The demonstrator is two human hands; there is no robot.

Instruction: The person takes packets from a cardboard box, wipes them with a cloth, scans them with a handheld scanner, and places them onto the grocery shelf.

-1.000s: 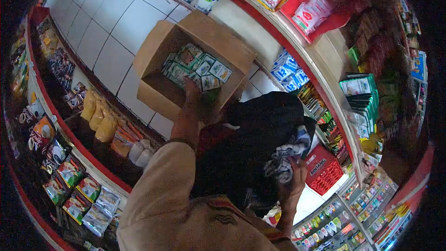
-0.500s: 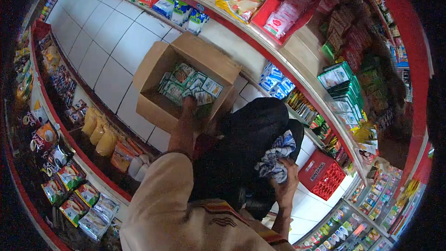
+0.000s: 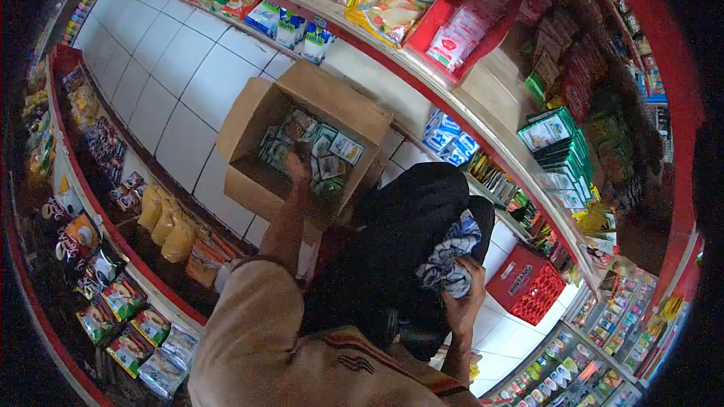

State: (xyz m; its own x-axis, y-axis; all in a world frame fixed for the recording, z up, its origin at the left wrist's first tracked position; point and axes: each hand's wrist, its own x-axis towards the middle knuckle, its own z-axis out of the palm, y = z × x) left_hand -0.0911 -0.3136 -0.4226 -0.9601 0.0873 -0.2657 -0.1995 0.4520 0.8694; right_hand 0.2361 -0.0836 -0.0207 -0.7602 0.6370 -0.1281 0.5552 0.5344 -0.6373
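Open brown cardboard box (image 3: pixel 328 94): lay before the person's black-clad knees (image 3: pixel 422 188), with small green-and-white printed sachets (image 3: pixel 347 148) loose inside. Left hand (image 3: pixel 299 169): was inside the box, at the sachets; whether its fingers were spread or pinching could not be told. Right hand (image 3: pixel 467 290): fingers were bunched around a crumpled white-and-dark patterned cloth (image 3: pixel 449 264). Red plastic crate (image 3: pixel 526 285): stood near that hand.

grocery shop: stocked shelves (image 3: pixel 492 93), masako packets (image 3: pixel 391 4), bintang crate (image 3: pixel 526 285), tiled aisle (image 3: pixel 179 68).
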